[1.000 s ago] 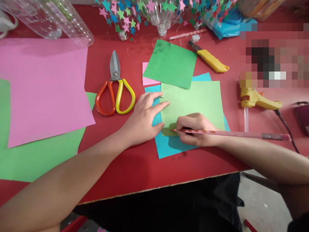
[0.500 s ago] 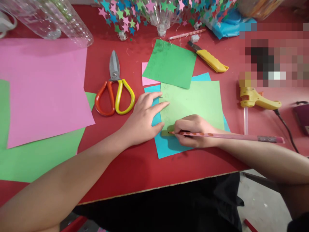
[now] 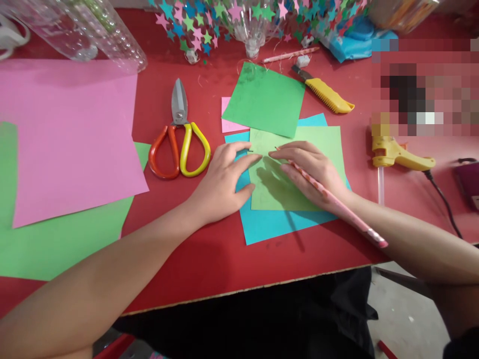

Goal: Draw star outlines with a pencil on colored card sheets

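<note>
My left hand [image 3: 228, 177] lies with fingers spread over the left edge of a light green sheet [image 3: 267, 194] and the blue sheet [image 3: 256, 232] beneath it. In my right hand [image 3: 312, 169] is a pink pencil [image 3: 348, 214], its tip pointing up and left over the light green sheet; whether the tip touches the paper I cannot tell. Faint marks run down the sheet's left side, and a short dark line sits by my left fingertips. A darker green piece [image 3: 267, 99] overlaps the top edge, partly covering a small pink piece [image 3: 228, 119].
Scissors [image 3: 179, 129] with red and yellow handles lie left of my left hand. Beyond are a yellow cutter [image 3: 329, 94], a second pencil [image 3: 290, 55] and star strings [image 3: 235, 12]. A yellow glue gun [image 3: 404, 154] sits right, large pink paper [image 3: 75, 139] left.
My right hand has moved up the light green sheet from its lower left corner, and the pencil has turned so its eraser end points down and right. My left hand stays in place.
</note>
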Demonstrator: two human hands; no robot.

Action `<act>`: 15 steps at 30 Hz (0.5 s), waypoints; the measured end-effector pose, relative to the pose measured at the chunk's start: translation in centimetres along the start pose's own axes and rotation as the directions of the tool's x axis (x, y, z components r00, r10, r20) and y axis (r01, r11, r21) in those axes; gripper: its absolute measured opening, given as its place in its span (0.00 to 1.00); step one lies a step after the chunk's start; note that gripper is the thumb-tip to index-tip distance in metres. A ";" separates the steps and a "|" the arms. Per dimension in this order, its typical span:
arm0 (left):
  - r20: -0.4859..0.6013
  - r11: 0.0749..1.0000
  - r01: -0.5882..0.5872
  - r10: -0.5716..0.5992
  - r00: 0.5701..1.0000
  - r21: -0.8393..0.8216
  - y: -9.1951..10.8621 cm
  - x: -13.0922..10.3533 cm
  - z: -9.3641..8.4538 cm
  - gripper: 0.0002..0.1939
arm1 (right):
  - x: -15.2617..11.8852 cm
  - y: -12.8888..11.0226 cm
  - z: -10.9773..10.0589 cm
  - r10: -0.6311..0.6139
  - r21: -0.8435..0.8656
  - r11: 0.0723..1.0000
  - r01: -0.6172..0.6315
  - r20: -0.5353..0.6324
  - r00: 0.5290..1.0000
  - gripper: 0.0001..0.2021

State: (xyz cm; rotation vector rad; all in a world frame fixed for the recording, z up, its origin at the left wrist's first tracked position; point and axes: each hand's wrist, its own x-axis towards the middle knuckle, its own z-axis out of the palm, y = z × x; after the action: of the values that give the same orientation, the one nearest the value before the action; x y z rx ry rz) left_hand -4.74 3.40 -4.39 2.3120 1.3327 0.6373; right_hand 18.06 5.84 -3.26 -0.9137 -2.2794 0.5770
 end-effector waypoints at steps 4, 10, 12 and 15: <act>-0.075 0.996 0.021 -0.028 0.997 -0.083 -0.6 0.1 0.2 0.19 | 0.1 0.3 0.6 -0.139 -0.098 0.984 0.147 0.086 0.987 0.11; -0.086 0.996 0.045 -0.051 0.995 -0.072 -0.7 0.1 0.2 0.16 | -0.4 -1.2 0.3 -0.247 0.013 0.969 0.248 0.140 0.959 0.12; -0.076 0.997 0.052 -0.056 0.996 -0.052 -0.5 0.1 0.1 0.15 | -0.4 -1.7 -0.2 -0.188 0.119 0.978 0.170 0.171 0.967 0.14; -0.061 0.998 0.042 -0.045 0.997 -0.042 -0.3 0.1 -0.1 0.15 | -0.2 -1.9 -0.9 0.023 0.271 0.959 -0.081 0.210 0.977 0.15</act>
State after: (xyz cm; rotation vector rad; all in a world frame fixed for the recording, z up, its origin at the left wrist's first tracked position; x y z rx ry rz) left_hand -4.95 3.60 -4.43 2.2421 1.3808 0.7202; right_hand 17.93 4.56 -1.61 -0.8067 -2.2797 1.0298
